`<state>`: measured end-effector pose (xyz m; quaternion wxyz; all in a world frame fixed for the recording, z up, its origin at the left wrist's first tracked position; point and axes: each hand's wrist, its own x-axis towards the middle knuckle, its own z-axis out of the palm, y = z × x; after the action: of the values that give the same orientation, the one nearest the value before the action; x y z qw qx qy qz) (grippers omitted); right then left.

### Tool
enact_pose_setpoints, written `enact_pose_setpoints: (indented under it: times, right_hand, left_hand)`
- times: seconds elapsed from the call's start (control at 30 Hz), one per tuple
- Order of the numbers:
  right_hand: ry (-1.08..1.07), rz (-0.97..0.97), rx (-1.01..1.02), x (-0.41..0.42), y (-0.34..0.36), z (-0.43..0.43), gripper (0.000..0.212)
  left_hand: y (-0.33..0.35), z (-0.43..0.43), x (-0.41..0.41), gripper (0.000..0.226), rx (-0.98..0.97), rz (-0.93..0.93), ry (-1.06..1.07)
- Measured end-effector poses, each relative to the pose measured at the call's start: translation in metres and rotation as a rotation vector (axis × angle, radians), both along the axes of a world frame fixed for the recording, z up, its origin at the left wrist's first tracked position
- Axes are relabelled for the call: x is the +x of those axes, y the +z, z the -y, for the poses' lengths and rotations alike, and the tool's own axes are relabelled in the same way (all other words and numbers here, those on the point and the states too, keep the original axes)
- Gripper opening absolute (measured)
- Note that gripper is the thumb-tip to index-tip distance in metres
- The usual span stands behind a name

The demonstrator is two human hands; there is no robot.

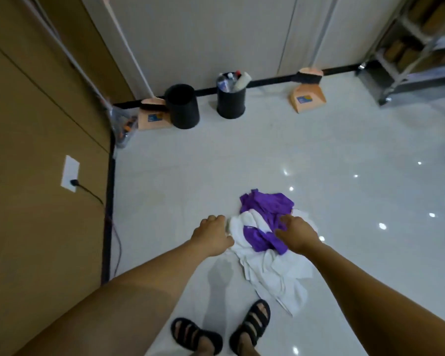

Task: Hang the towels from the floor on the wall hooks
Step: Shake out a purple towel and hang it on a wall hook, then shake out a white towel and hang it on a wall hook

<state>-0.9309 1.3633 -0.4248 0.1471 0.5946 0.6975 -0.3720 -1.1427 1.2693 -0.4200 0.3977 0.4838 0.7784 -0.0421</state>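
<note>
Head view — your left hand [212, 233] curled at the white towel's [272, 268] left edge, right hand [297, 235] fingers bent on the purple towel [265, 206], grip unclear — both heaped on the floor [242, 163].

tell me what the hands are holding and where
Left hand appears closed on the white towel at its left edge. Right hand is over the pile; grip unclear.

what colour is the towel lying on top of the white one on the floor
Purple towel, crumpled over the white towel; the head view shows it.
</note>
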Motion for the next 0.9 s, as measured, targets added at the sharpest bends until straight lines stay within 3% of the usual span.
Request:
enact_pose_setpoints:
  times: [0.2,0.43,0.67,0.8,0.9]
  right_hand:
    - [-0.18,0.083,-0.135,0.093,-0.137,0.02,0.05]
    - [-0.286,0.138,-0.226,0.121,-0.354,0.055,0.054]
    - [-0.166,0.252,-0.01,0.114,-0.527,0.056,0.047]
    - [-0.049,0.297,0.087,0.107,-0.588,0.056,0.053]
    - [-0.001,0.355,0.165,0.105,-0.608,0.056,0.045]
  left_hand:
    - [-0.132,-0.024,0.083,0.062,-0.086,0.087,-0.123]
    - [-0.347,-0.027,0.115,0.061,-0.175,0.135,-0.111]
    - [-0.511,-0.031,0.129,0.058,-0.145,0.147,-0.163]
    - [-0.558,-0.033,0.128,0.057,-0.1,0.169,-0.166]
    - [-0.568,-0.033,0.129,0.057,-0.1,0.181,-0.182]
